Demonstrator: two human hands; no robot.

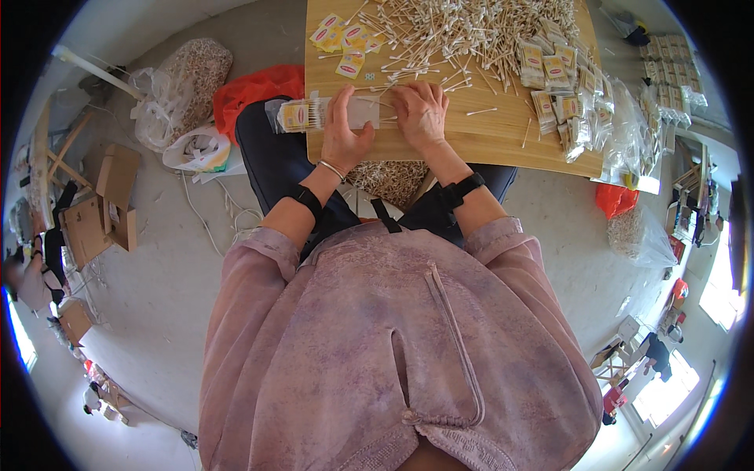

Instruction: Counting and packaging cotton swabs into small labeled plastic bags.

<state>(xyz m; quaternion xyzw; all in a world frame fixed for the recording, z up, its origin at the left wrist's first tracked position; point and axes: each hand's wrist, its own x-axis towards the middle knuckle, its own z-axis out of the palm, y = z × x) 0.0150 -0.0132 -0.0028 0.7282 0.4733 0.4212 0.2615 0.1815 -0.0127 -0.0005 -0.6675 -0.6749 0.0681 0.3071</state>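
A wooden board (487, 141) lies across my lap. My left hand (343, 129) presses on a clear plastic packet of cotton swabs (302, 115) with a yellow label, lying at the board's left edge. My right hand (422, 114) rests beside it, fingers curled over a small bunch of swabs on the board. A big loose heap of cotton swabs (463, 31) covers the far part of the board. Yellow paper labels (345, 39) lie at the far left of it. Filled packets (561, 86) are piled at the right.
On the floor to the left are an orange bag (255, 86), white plastic bags (196, 145), a sack of swabs (192, 71) and cardboard boxes (106, 204). More packets (667, 71) and clear bags (636, 228) lie at the right. People sit further off at lower right.
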